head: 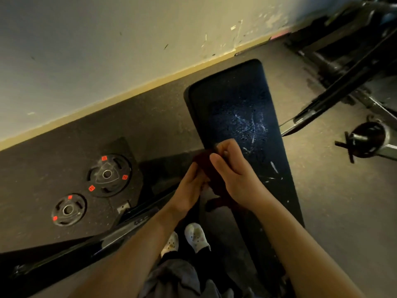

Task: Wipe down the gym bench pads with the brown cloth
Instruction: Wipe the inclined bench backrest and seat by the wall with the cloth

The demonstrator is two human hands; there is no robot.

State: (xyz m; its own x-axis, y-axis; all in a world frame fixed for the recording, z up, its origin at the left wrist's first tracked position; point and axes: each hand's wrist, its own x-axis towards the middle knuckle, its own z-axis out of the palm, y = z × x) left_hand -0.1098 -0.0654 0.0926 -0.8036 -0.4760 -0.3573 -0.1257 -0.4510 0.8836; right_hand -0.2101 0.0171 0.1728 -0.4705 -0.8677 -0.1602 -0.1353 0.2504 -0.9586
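A long dark gym bench pad point(234, 97) runs from the centre toward the wall, its worn surface speckled with white scuffs. Both hands hold the dark reddish-brown cloth point(209, 168) in the air above the pad's near left edge. My left hand point(190, 190) grips the cloth from below and the left. From the right, my right hand point(233, 172) closes over the cloth's top. A loose end of the cloth hangs down under my right wrist. Most of the cloth is hidden between the hands.
Two black weight plates point(109, 175) point(68, 209) with red marks lie on the dark rubber floor at the left. A black bar point(64, 252) crosses the lower left. A machine frame point(343, 97) and a barbell end point(367, 140) stand at the right. My white shoes point(196, 237) are below the hands.
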